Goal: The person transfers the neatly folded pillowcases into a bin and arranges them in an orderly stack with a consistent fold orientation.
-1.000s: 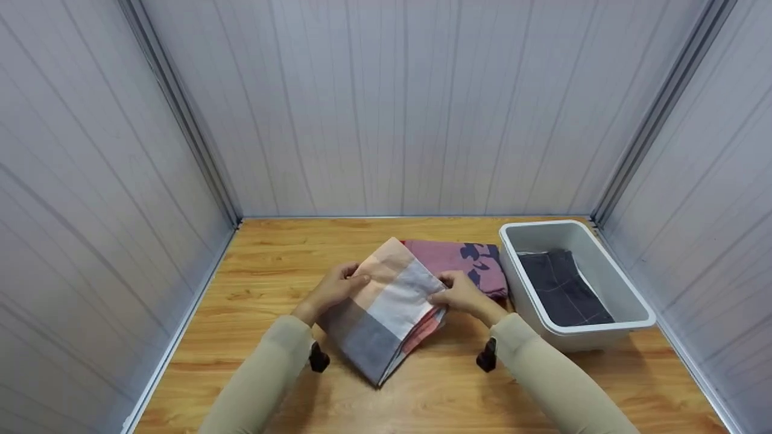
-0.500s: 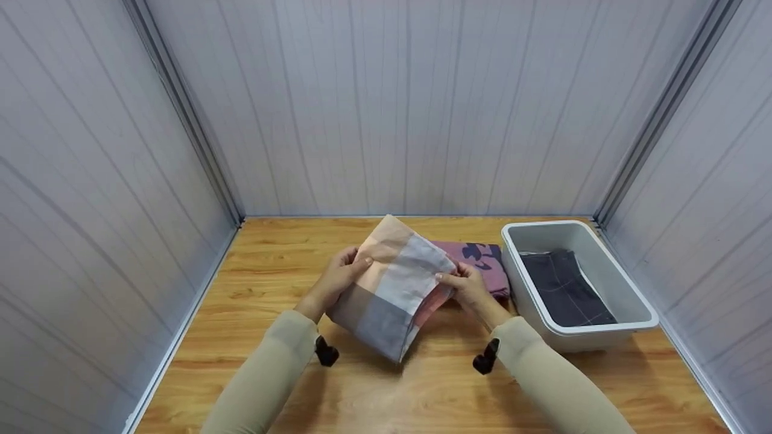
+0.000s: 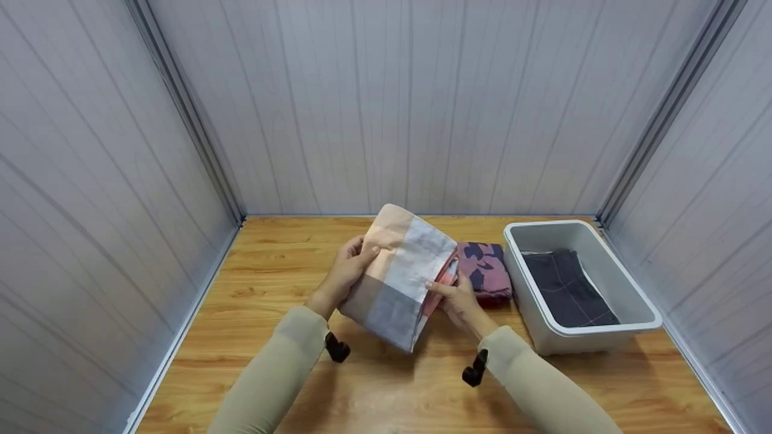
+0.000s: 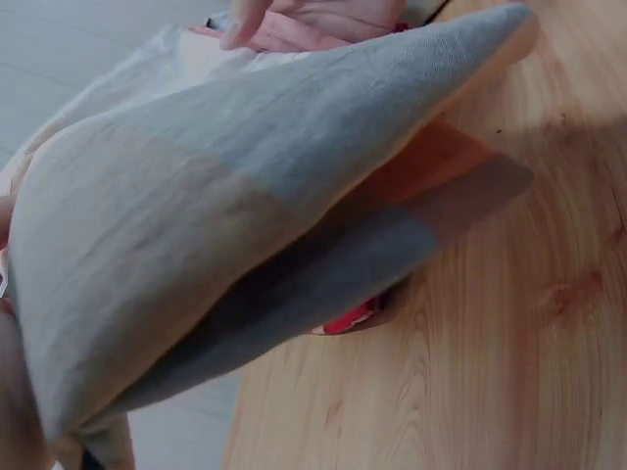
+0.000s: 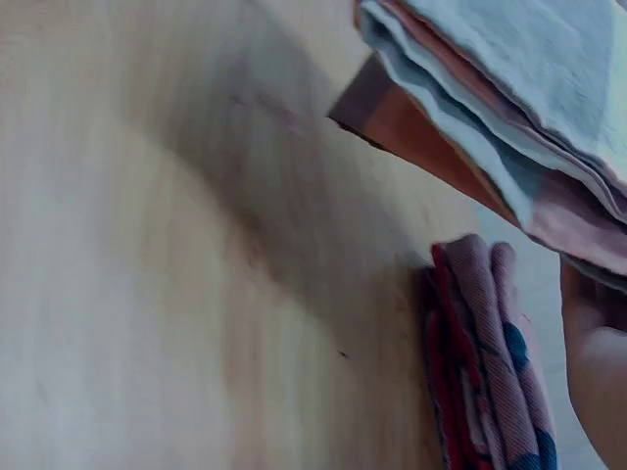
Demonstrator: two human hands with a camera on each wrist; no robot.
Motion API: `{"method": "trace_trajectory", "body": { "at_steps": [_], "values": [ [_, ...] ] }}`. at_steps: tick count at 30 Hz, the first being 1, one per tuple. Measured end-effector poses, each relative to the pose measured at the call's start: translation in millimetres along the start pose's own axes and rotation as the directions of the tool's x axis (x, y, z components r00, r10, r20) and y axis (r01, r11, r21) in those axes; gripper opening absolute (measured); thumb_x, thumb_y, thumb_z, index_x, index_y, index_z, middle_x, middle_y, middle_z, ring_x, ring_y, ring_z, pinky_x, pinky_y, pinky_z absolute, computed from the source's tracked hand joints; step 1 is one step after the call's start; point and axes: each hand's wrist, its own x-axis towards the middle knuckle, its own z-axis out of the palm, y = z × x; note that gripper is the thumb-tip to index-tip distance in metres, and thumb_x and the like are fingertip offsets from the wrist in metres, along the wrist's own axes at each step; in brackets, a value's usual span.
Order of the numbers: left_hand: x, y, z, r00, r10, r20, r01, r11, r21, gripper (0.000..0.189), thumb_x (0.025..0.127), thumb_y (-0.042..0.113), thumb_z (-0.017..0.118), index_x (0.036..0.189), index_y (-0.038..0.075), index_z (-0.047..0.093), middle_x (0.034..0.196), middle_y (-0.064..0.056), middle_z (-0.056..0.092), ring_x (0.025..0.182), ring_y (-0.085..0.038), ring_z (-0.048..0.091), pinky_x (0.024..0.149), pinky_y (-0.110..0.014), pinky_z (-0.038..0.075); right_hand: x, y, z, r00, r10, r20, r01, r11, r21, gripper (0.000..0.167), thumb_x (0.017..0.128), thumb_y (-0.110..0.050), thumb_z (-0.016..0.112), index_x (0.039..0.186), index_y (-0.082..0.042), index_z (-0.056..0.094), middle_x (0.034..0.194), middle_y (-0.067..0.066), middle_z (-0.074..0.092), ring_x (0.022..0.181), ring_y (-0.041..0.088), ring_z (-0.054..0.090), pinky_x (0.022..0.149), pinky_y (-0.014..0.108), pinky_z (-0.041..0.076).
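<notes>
Both hands hold a folded checked cloth (image 3: pixel 401 271) in peach, white and grey, tilted over the table. My left hand (image 3: pixel 350 268) grips its left edge, thumb on top. At the right edge, where several fold layers show, my right hand (image 3: pixel 455 298) pinches it with the thumb on the upper face. The left wrist view shows the cloth (image 4: pixel 216 186) with its layers parted along one side. In the right wrist view the stacked edges of the cloth (image 5: pixel 490 117) hang above the table. A folded purple cloth (image 3: pixel 485 271) with dark blue patches lies just behind my right hand.
A white plastic bin (image 3: pixel 642 322) stands at the right, with a folded dark cloth (image 3: pixel 567 289) inside. The wooden table (image 3: pixel 259 283) is bounded by pale panel walls (image 3: pixel 386 108) at the back and both sides.
The checked cloth has been raised and shifted away and to the right, turning slightly. My right hand has slid down its right edge, and more of the purple cloth's front shows.
</notes>
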Motion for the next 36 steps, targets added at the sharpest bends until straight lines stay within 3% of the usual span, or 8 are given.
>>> {"method": "trace_trajectory", "body": {
  "at_steps": [5,11,19,22,24,29,32,36],
  "values": [
    [0.0,-1.2,-0.4,1.0,-0.009,-0.03,0.009,1.0,-0.012,0.017,0.105,0.006,0.066,0.12,-0.002,0.07,0.092,0.002,0.071,0.082,-0.011,0.067,0.076,-0.024,0.055,-2.1,11.7,4.5,0.999,-0.028,-0.032,0.028,1.0,0.002,0.057,0.091,0.017,0.066,0.142,0.0,0.048,0.115,0.004,0.075,0.103,0.017,0.074,0.091,0.03,0.062],
    [-1.6,-4.2,-1.3,0.997,-0.008,-0.072,0.008,1.0,-0.004,0.024,0.105,0.006,0.066,0.125,-0.007,0.068,0.095,0.0,0.072,0.084,-0.011,0.067,0.078,-0.024,0.055,-6.1,23.5,7.7,1.0,-0.027,-0.014,0.026,0.998,-0.05,0.072,0.088,0.019,0.066,0.153,0.005,0.039,0.126,0.007,0.073,0.108,0.015,0.071,0.093,0.028,0.061],
    [-4.6,-9.5,-3.4,0.995,-0.058,-0.08,0.064,0.995,0.071,0.03,0.105,0.01,0.066,0.131,-0.006,0.069,0.106,-0.008,0.075,0.09,-0.013,0.067,0.084,-0.025,0.055,-13.1,22.1,5.9,1.0,0.019,-0.023,-0.025,0.95,-0.311,0.083,0.085,0.008,0.079,0.157,0.003,0.038,0.136,0.018,0.069,0.111,0.019,0.069,0.095,0.027,0.058],
    [-8.0,-11.3,-8.9,0.994,-0.103,-0.033,0.106,0.988,0.11,0.033,0.106,0.014,0.065,0.134,-0.001,0.07,0.113,-0.009,0.075,0.096,-0.016,0.068,0.089,-0.029,0.055,-14.9,15.6,4.0,0.998,0.055,0.002,-0.05,0.927,-0.371,0.089,0.086,0.004,0.082,0.161,0.001,0.035,0.141,0.022,0.064,0.112,0.022,0.068,0.096,0.03,0.059],
    [-10.0,-12.7,-13.6,0.991,-0.127,0.038,0.121,0.986,0.116,0.039,0.105,0.014,0.065,0.142,0.002,0.066,0.123,-0.014,0.073,0.104,-0.021,0.068,0.095,-0.034,0.055,-15.7,11.0,2.9,0.997,0.071,0.023,-0.056,0.914,-0.401,0.089,0.086,0.003,0.083,0.16,0.001,0.035,0.142,0.024,0.064,0.112,0.022,0.068,0.095,0.031,0.059],
    [-14.1,-15.5,-24.7,0.951,-0.204,0.231,0.166,0.971,0.172,0.088,0.095,0.011,0.075,0.171,0.013,0.033,0.165,-0.019,0.046,0.131,-0.029,0.057,0.11,-0.042,0.049,-13.6,1.1,-0.3,0.995,0.088,0.037,-0.061,0.885,-0.461,0.091,0.085,0.007,0.081,0.162,0.002,0.033,0.145,0.024,0.061,0.115,0.022,0.066,0.096,0.028,0.057],
    [-16.2,-16.0,-27.6,0.922,-0.257,0.29,0.187,0.951,0.247,0.11,0.086,0.005,0.083,0.175,0.019,0.02,0.17,-0.017,0.038,0.133,-0.03,0.052,0.106,-0.041,0.051,-11.9,-4.9,-1.4,0.996,0.09,0.012,-0.072,0.866,-0.495,0.099,0.082,0.011,0.08,0.166,0.0,0.029,0.153,0.025,0.056,0.122,0.025,0.061,0.104,0.031,0.053],
    [-18.6,-17.4,-25.6,0.901,-0.283,0.328,0.184,0.935,0.303,0.116,0.08,-0.004,0.085,0.174,0.019,0.02,0.157,-0.021,0.044,0.124,-0.032,0.055,0.094,-0.039,0.056,-11.8,-13.9,-1.1,0.995,0.096,-0.019,-0.089,0.809,-0.581,0.104,0.082,0.01,0.08,0.169,0.001,0.025,0.162,0.027,0.048,0.132,0.031,0.054,0.119,0.043,0.044]
  ]
}}
